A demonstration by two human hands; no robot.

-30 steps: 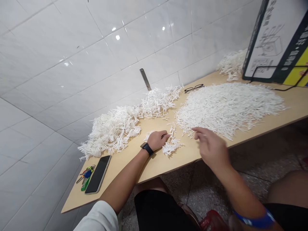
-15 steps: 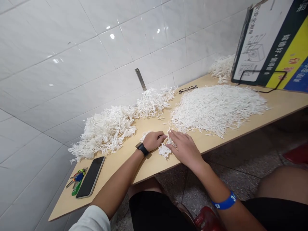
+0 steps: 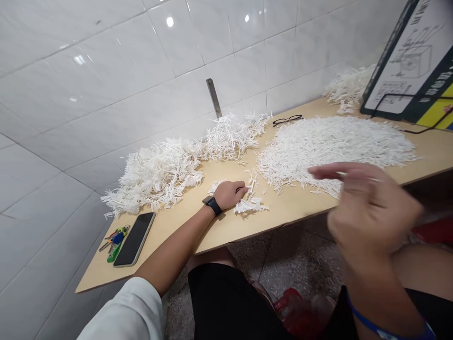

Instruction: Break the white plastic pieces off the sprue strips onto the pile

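My left hand [image 3: 230, 194], with a black watch on its wrist, rests on the wooden table. Its thumb and forefinger pinch a small cluster of thin white strips [image 3: 252, 184]. Beside its fingertips lies another small bunch of white strips [image 3: 249, 206]. My right hand [image 3: 375, 208] is raised off the table's front edge on the right, blurred by motion. Its fingers are closed, and a thin white strip [image 3: 341, 174] shows between them. A wide flat pile of loose white strips [image 3: 329, 146] spreads behind that hand.
Tangled white strips [image 3: 159, 174] heap along the tiled wall, with more [image 3: 233, 137] below a metal bracket [image 3: 213, 97]. A phone [image 3: 135, 240] and keys [image 3: 116, 241] lie at left. Glasses [image 3: 287, 121] sit near the wall. A printed box [image 3: 403, 61] stands at right.
My right hand has left the small bunch and swung right and up, its fingers now closed. My left hand stays at the same spot on the table. The view has shifted slightly.
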